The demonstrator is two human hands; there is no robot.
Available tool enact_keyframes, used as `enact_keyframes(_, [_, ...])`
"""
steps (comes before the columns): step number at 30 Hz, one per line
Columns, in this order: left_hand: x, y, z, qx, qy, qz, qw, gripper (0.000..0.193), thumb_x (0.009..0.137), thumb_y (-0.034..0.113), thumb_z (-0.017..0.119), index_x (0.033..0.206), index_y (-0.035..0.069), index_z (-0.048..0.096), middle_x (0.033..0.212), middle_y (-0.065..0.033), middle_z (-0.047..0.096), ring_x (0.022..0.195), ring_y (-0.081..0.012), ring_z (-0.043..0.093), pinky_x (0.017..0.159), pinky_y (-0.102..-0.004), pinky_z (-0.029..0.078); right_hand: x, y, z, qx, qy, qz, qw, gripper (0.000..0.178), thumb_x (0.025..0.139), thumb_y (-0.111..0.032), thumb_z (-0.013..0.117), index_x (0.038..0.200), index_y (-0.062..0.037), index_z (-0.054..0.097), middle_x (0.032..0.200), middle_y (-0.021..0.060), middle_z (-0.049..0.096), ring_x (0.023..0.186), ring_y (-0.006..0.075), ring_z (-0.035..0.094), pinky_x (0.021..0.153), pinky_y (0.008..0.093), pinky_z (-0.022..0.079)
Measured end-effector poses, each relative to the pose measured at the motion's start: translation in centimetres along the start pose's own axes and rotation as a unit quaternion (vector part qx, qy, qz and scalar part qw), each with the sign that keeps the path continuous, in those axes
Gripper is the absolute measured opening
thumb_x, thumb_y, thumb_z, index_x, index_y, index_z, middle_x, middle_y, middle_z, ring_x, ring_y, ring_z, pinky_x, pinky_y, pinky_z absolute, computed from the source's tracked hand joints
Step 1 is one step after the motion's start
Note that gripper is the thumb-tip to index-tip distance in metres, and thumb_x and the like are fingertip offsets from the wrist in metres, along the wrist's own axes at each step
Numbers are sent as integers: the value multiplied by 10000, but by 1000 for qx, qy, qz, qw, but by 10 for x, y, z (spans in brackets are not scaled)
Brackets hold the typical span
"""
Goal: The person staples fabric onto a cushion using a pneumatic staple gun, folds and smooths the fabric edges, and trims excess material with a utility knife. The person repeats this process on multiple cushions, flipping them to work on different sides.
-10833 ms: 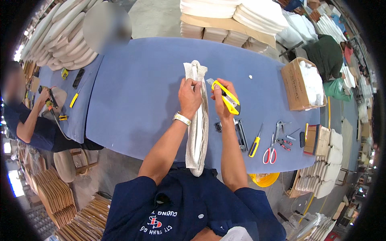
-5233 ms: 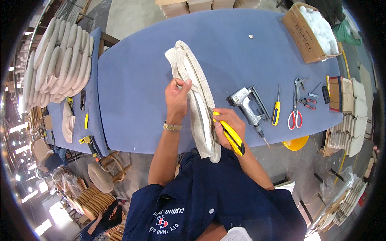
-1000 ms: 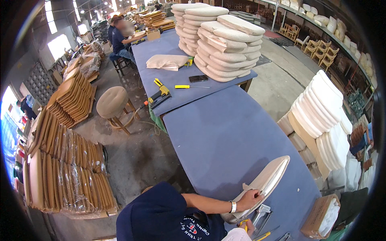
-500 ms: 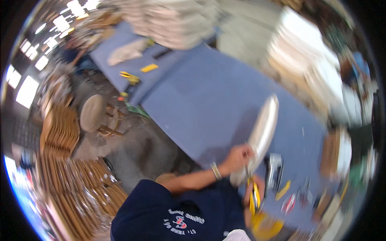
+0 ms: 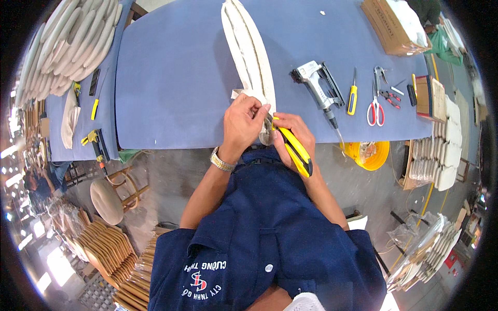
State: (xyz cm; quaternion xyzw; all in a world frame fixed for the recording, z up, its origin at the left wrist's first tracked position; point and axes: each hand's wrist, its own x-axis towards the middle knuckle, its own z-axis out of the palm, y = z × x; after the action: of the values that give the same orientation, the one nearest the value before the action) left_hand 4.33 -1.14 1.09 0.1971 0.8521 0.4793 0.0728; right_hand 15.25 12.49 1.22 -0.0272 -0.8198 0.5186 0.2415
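A long, cream padded cushion (image 5: pixel 250 52) stands on its edge on the blue table, its near end close to my body. My left hand (image 5: pixel 243 123), with a metal watch on its wrist, pinches the cushion's loose fabric edge near that end. In my right hand (image 5: pixel 295 136) is a yellow and black utility knife (image 5: pixel 293 145), its front end against the fabric beside my left fingers. The blade's tip is hidden by the fabric and fingers.
On the blue table (image 5: pixel 171 78), right of the cushion, lie a staple gun (image 5: pixel 316 85), a yellow screwdriver (image 5: pixel 353 98), scissors (image 5: pixel 375 111) and red-handled pliers (image 5: pixel 391 98). A yellow bucket (image 5: pixel 381 159) hangs or stands by the near edge. Cushions (image 5: pixel 78 46) are stacked far left.
The view has swung round and now looks more squarely down at the table. Both hands stay at the cushion's near end, the knife still in my right hand.
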Motion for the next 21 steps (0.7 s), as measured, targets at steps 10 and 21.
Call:
enact_keyframes(10, [2,-28,33,-454,-11,-176,873,289,992,195,746,767,153,568,676,84,502,568,2,372,510,-200,280,-3,1,2,-1,58,0,998,163,848,22,688,1008,-9,682,1070,190,735,975,318,729,870,366,576])
enact_keyframes(21, [-2,-28,47,-570,12,-229,789,281,981,168,748,758,142,579,656,96,494,525,-5,357,473,-206,290,-28,-5,3,-22,59,6,998,150,854,20,685,1001,-6,673,1078,202,731,974,324,726,859,373,581])
